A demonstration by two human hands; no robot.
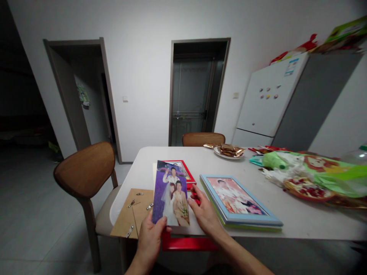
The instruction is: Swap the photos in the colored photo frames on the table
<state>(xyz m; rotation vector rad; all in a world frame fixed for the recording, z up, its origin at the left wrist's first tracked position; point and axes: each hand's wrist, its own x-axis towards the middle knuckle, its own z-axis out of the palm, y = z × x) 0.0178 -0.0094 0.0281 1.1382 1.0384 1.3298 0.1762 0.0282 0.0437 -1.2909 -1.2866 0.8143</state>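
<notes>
A stack of photos [172,198], the top one a wedding picture with a purple background, is tilted up above the table's front edge. My left hand [151,235] grips its lower left corner, thumb on the front. Beside its right edge is my right hand [203,210], fingers bent and slightly apart, the fingertips near or against the edge. Behind the photos lies a red frame [187,172] with a picture in it; more red shows below them at the table edge. A brown backing board [123,217] with metal clips is at the left.
Blue and green picture frames [249,220] are stacked right of my hands. Farther back stand a plate of wrapped snacks [229,152] and, at the right, green bags [329,172]. A wooden chair [86,172] is at the left.
</notes>
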